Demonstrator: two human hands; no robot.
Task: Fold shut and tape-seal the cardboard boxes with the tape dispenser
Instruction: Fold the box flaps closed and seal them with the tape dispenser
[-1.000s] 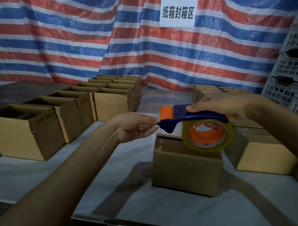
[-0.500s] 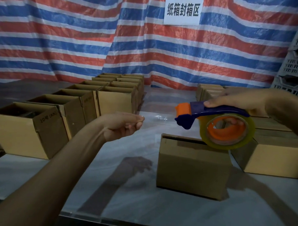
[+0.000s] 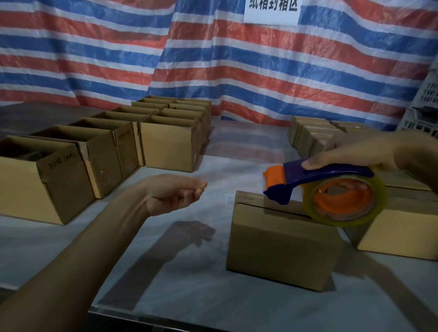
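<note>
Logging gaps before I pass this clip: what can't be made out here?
All in the head view.
Any strand between dispenser and left hand: clear film in dim light, so a pinch can't be told.
Box seam's right end: hidden by the roll.
Open boxes' contents: too dark.
Crates: cut off by the right edge.

My right hand [image 3: 349, 152] grips the blue-and-orange tape dispenser [image 3: 320, 173], clear roll fitted, low over the folded-shut cardboard box [image 3: 283, 248] near the worktop's [image 3: 193, 305] front edge. My left hand [image 3: 174, 193] pinches its faint tape strip [image 3: 234, 181]. Open boxes [image 3: 39, 182] line the left edge, closed boxes [image 3: 409, 231] the right.
</note>
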